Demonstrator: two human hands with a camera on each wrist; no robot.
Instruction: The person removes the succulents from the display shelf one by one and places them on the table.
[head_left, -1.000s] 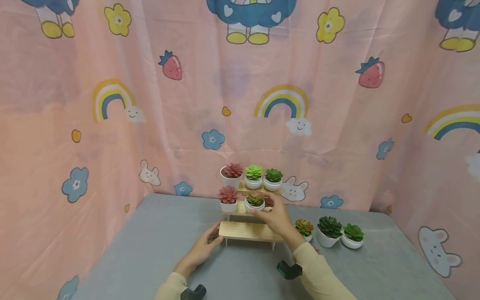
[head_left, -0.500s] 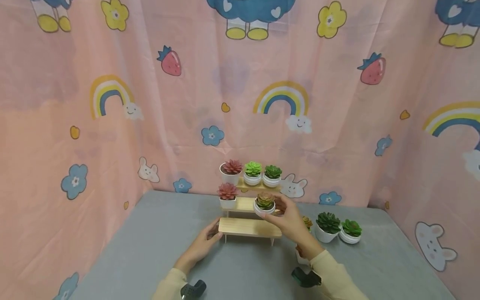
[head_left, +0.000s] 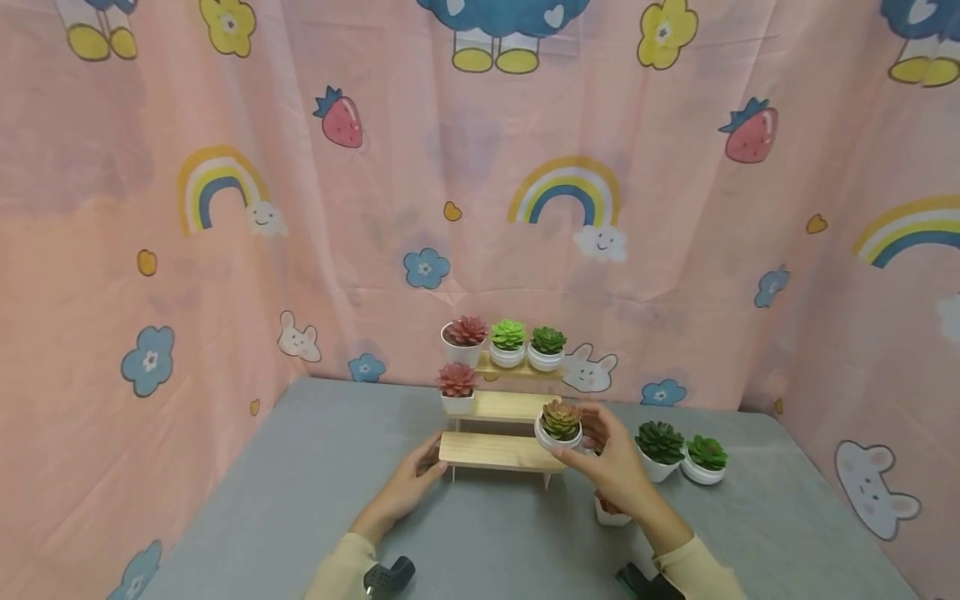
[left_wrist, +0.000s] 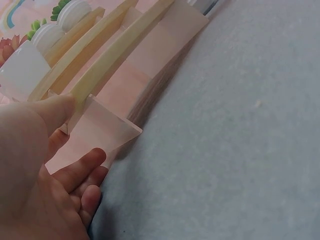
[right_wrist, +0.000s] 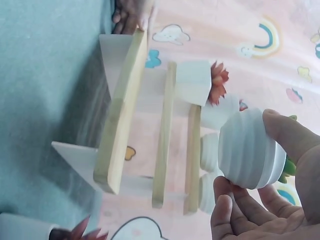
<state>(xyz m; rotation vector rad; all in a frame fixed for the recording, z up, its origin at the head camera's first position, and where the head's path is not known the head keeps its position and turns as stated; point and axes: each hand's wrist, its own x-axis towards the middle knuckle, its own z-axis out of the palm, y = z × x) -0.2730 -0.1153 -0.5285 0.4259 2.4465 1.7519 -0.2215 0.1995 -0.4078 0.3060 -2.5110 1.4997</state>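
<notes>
My right hand [head_left: 617,458] pinches a potted succulent [head_left: 560,419] with brownish-green leaves by its white ribbed pot, above the table at the stand's right end. In the right wrist view the pot [right_wrist: 250,147] is between thumb and fingers. My left hand [head_left: 403,483] holds the left end of the three-tier wooden stand [head_left: 498,452], its thumb on the bottom board [left_wrist: 107,62]. On the top tier stand a reddish succulent [head_left: 463,337], a bright green one [head_left: 507,342] and a dark green one [head_left: 547,348]. Another reddish succulent [head_left: 456,387] occupies the middle tier's left end.
To the right on the grey table [head_left: 337,442] stand a dark green succulent [head_left: 660,450] and a smaller green one [head_left: 704,458]. Another white pot [head_left: 611,510] is partly hidden behind my right arm. A pink patterned curtain [head_left: 375,200] hangs behind the table.
My right hand has carried the brownish-green succulent from over the middle tier rightward and toward me, off the stand. My left hand stays at the stand's left end.
</notes>
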